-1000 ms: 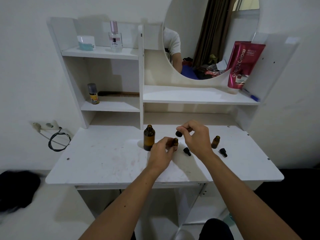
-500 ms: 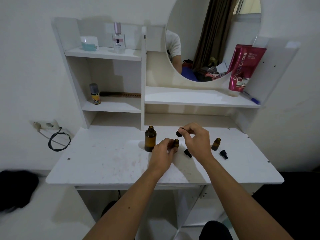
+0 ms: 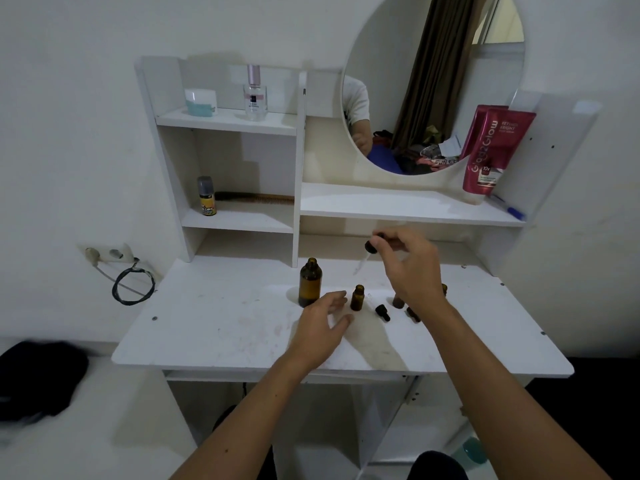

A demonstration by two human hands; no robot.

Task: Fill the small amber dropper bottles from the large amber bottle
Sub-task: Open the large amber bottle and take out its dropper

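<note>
The large amber bottle (image 3: 310,283) stands uncapped on the white desk (image 3: 214,323). Just right of it a small amber dropper bottle (image 3: 357,298) stands open. My left hand (image 3: 320,322) hovers beside it, fingers apart, holding nothing. My right hand (image 3: 408,268) is raised above the desk and pinches a black-capped dropper (image 3: 370,249), its glass tube pointing down and left. A loose black dropper cap (image 3: 382,312) lies on the desk. Another small amber bottle (image 3: 398,301) is partly hidden behind my right wrist.
White shelves (image 3: 239,220) rise behind the desk with a small can (image 3: 206,196), a comb, a perfume bottle (image 3: 255,95) and a jar. A round mirror (image 3: 433,81) and a red tube (image 3: 491,150) stand at the right. A cable (image 3: 133,285) hangs at the left wall.
My right hand has lifted the dropper up out of the small bottle. My left hand has let go of that bottle and opened.
</note>
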